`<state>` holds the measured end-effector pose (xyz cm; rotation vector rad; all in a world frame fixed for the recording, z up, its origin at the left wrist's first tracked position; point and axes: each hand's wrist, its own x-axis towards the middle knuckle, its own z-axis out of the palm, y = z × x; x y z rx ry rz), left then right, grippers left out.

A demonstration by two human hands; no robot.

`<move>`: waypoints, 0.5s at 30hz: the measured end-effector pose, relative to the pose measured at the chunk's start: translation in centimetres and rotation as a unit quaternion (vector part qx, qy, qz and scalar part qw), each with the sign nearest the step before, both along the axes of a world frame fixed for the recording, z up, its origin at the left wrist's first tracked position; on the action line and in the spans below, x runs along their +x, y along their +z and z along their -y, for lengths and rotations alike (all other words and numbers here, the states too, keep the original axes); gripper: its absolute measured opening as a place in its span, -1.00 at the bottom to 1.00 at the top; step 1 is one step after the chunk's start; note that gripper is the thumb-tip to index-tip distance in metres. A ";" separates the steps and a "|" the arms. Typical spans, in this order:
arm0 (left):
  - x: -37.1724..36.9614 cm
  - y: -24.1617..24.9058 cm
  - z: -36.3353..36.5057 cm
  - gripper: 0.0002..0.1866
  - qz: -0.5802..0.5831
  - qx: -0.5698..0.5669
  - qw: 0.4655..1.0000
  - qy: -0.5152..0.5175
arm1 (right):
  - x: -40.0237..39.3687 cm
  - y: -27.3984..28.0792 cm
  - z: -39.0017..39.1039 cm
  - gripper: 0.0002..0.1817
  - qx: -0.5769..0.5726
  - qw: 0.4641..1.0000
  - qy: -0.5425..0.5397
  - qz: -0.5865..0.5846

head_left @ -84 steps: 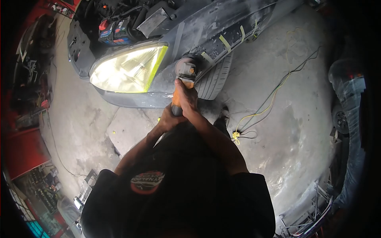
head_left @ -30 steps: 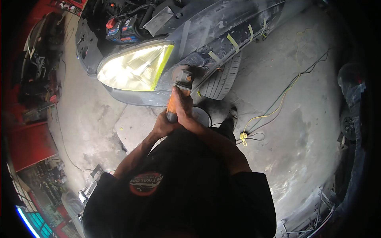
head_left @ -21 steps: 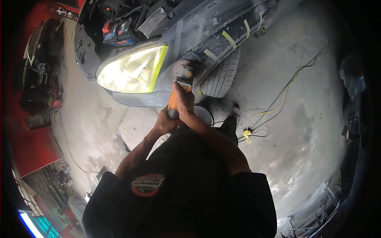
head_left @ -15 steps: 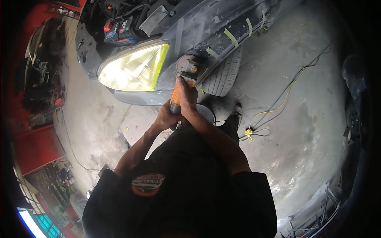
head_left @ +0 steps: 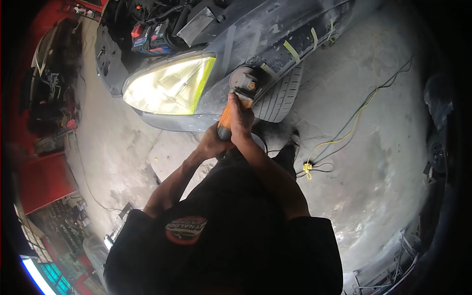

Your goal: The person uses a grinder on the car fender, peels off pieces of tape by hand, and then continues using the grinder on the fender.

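Both my hands grip an orange-bodied angle grinder (head_left: 227, 118). My right hand (head_left: 242, 117) wraps its front part and my left hand (head_left: 212, 143) holds the rear of the handle. The grinder's grey head (head_left: 246, 81) presses on the dusty grey fender (head_left: 236, 39) of a car, just right of the yellowish headlight (head_left: 167, 86) and above the front tyre (head_left: 280, 96). Strips of yellow tape (head_left: 291, 50) sit along the wheel arch.
A car battery (head_left: 150, 39) shows in the open engine bay. Yellow and green cables (head_left: 339, 132) run across the concrete floor to my right. My shoe (head_left: 293, 137) stands near the tyre. Red shelving and clutter line the left edge.
The grinder head and my hands have shifted slightly right along the fender toward the wheel arch. My grip on the tool is the same.
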<state>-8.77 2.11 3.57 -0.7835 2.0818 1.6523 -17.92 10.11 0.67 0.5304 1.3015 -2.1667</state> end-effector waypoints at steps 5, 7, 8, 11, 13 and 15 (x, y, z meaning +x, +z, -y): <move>4.7 -1.0 0.6 -0.31 -0.047 0.002 0.998 0.034 | 3.9 -1.1 0.9 -0.47 -0.020 0.998 0.051 0.024; 5.4 -0.2 0.4 -0.30 -0.040 -0.014 0.998 0.040 | 4.8 -1.1 1.2 -0.49 -0.003 0.998 0.065 0.018; 5.7 0.0 0.2 -0.30 -0.035 -0.017 0.998 0.040 | 5.2 -1.1 1.1 -0.50 -0.012 0.998 0.066 0.013; 5.7 -1.6 0.0 -0.31 -0.067 -0.049 0.996 0.039 | 4.5 1.0 0.3 -0.56 -0.034 0.998 0.046 0.036; 4.6 -1.7 -0.5 -0.33 -0.074 -0.045 0.996 0.037 | 3.1 1.0 -0.3 -0.58 -0.036 0.998 0.028 0.052; 2.2 -0.8 -0.7 -0.34 -0.052 -0.008 0.998 0.032 | 1.7 0.3 -0.3 -0.56 -0.036 0.999 -0.006 0.024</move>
